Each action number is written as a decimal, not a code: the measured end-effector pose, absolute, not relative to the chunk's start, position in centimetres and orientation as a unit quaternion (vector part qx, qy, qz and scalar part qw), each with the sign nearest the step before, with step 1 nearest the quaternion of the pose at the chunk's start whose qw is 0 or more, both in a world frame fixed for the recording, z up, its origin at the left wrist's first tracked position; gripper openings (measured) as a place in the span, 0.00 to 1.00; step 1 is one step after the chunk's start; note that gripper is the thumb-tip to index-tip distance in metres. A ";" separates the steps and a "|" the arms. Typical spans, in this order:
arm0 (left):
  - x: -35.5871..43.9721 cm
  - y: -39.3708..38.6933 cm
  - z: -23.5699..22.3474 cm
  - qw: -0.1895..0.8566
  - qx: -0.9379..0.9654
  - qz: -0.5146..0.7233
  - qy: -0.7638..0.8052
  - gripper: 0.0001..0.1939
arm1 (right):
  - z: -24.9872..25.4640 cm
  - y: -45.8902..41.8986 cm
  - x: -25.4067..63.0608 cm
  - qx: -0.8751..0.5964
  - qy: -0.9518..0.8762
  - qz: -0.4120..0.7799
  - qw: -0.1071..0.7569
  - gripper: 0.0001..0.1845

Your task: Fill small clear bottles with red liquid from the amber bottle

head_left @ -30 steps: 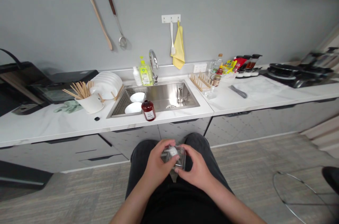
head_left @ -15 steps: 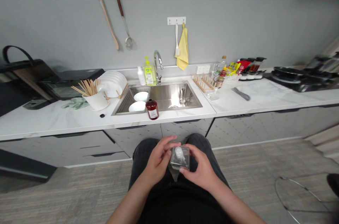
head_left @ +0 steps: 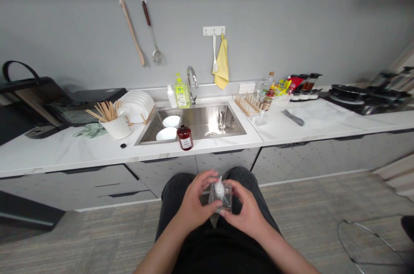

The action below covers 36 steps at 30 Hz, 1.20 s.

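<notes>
A clear square pump bottle (head_left: 227, 202) with a white pump top (head_left: 219, 188) is held above my lap, seen from above. My right hand (head_left: 243, 206) grips its right side, thumb at the near edge and fingers at the far edge. My left hand (head_left: 198, 199) is curved around the left side, its thumb on the near left part of the bottle and its fingers by the far left corner. On the counter's front edge before me stands a dark red bottle (head_left: 185, 138) with a pale label and no pump on it. A small black cap (head_left: 123, 146) lies left of the sink.
The sink (head_left: 239, 129) holds a drain basket with two white bowls (head_left: 166, 134). Left are a white holder (head_left: 116, 129) of chopsticks and racked plates (head_left: 137, 103). Behind the sink stand a green soap bottle (head_left: 182, 95) and a faucet (head_left: 193, 86). Rightward are a wooden rack (head_left: 247, 103) and a stove (head_left: 359, 101).
The white pump's spout has turned from pointing toward me to pointing away. My left thumb has moved onto the bottle. The camera view has tilted slightly upward.
</notes>
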<state>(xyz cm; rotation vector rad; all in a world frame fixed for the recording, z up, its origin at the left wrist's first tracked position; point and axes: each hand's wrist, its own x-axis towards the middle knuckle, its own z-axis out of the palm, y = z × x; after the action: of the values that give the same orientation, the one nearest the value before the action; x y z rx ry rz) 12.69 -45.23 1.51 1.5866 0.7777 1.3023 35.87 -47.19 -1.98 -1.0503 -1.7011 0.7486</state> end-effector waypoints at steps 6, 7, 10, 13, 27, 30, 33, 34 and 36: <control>12.7 -45.0 1.8 0.498 0.613 0.530 0.308 0.28 | -2.0 -46.8 36.2 -0.430 -0.705 0.309 0.472 0.44; 12.5 -44.9 1.9 0.511 0.611 0.530 0.291 0.29 | -1.9 -46.9 36.1 -0.429 -0.707 0.309 0.470 0.44; 12.5 -44.8 2.0 0.489 0.616 0.540 0.300 0.40 | -1.8 -46.9 35.9 -0.429 -0.705 0.308 0.474 0.44; 12.6 -44.7 2.2 0.457 0.615 0.538 0.351 0.40 | -1.9 -46.7 35.7 -0.431 -0.701 0.311 0.476 0.45; 14.2 -45.3 2.0 0.434 0.577 0.570 0.394 0.26 | -0.1 -46.9 35.0 -0.436 -0.719 0.253 0.479 0.44; 13.1 -45.2 2.4 0.453 0.617 0.522 0.377 0.29 | -0.5 -46.7 35.7 -0.414 -0.725 0.280 0.475 0.45; 12.4 -45.0 2.9 0.467 0.646 0.478 0.369 0.30 | -1.2 -46.4 36.3 -0.398 -0.730 0.302 0.467 0.45; 12.4 -45.0 2.9 0.467 0.647 0.473 0.373 0.30 | -1.4 -46.3 36.3 -0.400 -0.727 0.303 0.468 0.46; 12.7 -45.0 2.9 0.459 0.637 0.479 0.392 0.32 | -1.9 -46.2 36.1 -0.412 -0.718 0.300 0.474 0.46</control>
<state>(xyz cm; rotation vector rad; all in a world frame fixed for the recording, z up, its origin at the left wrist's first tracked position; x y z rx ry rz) 12.71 -44.98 2.92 1.5687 0.9648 1.1797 36.14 -46.15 -1.92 -1.0079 -1.7555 0.7348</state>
